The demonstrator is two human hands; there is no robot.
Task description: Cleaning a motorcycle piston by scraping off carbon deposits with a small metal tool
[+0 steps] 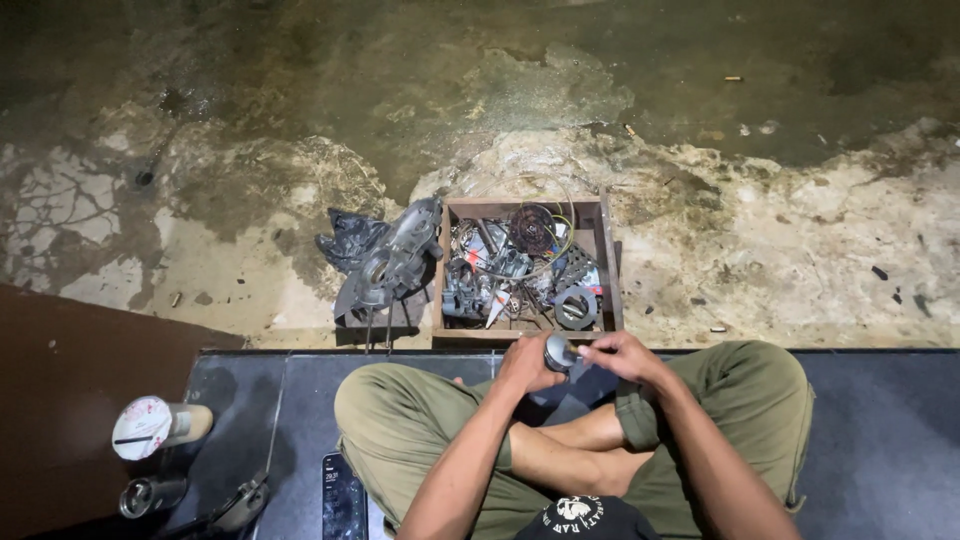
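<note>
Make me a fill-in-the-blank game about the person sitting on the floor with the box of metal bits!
1. The left hand holds a small round ____ part, which the right hand touches.
2. The shallow wooden box of metal parts sits in ____ of the person's crossed legs.
3. The grey metal engine casing lies on the box's ____ side in the picture.
4. The dark phone lies beside the person's ____ knee.

Missing words: metal; front; left; left
</note>
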